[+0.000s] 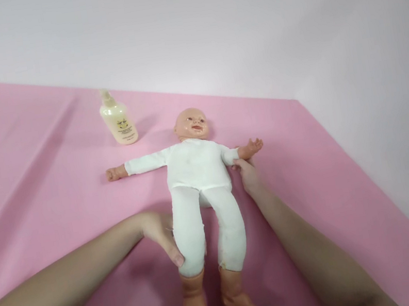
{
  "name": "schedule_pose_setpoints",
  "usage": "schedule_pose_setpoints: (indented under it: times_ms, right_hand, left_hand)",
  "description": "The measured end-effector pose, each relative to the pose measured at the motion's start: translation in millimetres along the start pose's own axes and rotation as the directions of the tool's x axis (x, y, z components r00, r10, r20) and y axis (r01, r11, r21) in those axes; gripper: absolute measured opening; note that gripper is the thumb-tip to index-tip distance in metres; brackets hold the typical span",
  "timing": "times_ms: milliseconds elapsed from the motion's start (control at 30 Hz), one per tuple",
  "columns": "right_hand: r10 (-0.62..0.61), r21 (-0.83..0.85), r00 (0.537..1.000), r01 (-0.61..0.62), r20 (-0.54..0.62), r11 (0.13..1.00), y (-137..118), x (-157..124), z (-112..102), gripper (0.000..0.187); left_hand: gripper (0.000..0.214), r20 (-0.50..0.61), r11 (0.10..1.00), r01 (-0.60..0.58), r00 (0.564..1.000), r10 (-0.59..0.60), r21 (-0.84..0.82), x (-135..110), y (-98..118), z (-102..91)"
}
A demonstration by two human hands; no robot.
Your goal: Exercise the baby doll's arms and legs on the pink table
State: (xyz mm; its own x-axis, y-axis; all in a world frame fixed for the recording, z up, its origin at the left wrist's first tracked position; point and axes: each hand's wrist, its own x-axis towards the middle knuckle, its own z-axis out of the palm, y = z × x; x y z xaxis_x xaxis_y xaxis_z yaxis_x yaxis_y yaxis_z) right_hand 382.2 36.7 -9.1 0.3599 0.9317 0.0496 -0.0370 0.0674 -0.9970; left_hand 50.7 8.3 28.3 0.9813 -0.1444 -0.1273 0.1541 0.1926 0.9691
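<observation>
A baby doll (197, 167) with a white cloth body lies on its back, its head away from me and its feet at the table's near edge. My left hand (162, 233) is wrapped round the doll's lower leg on the left, thumb on top; most of its fingers are hidden beneath the leg. At the doll's arm on the right, my right hand (247, 172) grips the sleeve near the wrist between thumb and fingers. The doll's other arm stretches out to the left, touched by neither hand.
A pump bottle (121, 122) of pale yellow liquid stands upright left of the doll's head. Pink cloth (59, 198) covers the table, with a fold running across its left side. A white wall or backdrop (184, 31) rises behind.
</observation>
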Motion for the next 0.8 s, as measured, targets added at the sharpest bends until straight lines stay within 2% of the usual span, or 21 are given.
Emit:
schedule_pose_setpoints:
  times_ms: [267,400,600,800]
  right_hand:
    - [0.000,0.044,1.000,0.001,-0.015,0.999,-7.4,-5.4,3.9,0.067]
    - [0.003,0.052,1.000,-0.002,-0.020,0.999,-9.0,-6.7,4.6,0.062]
    - [0.031,0.054,0.999,-0.029,-0.043,0.998,-7.8,-5.5,4.3,0.056]
    - [0.027,0.073,0.998,-0.024,-0.049,0.997,-8.3,-6.1,4.4,0.055]
  left_hand:
    - [0.076,0.029,0.998,0.046,0.999,-0.046,-0.032,-1.7,-5.5,-3.5]
    - [0.077,0.037,0.999,0.034,0.999,-0.033,-0.028,-1.4,-10.1,-5.2]
    - [0.073,0.021,1.000,-0.013,1.000,0.013,0.007,-1.0,-5.5,-4.2]
    - [0.076,0.043,0.999,0.032,0.999,-0.031,-0.014,-1.4,-6.0,-4.6]
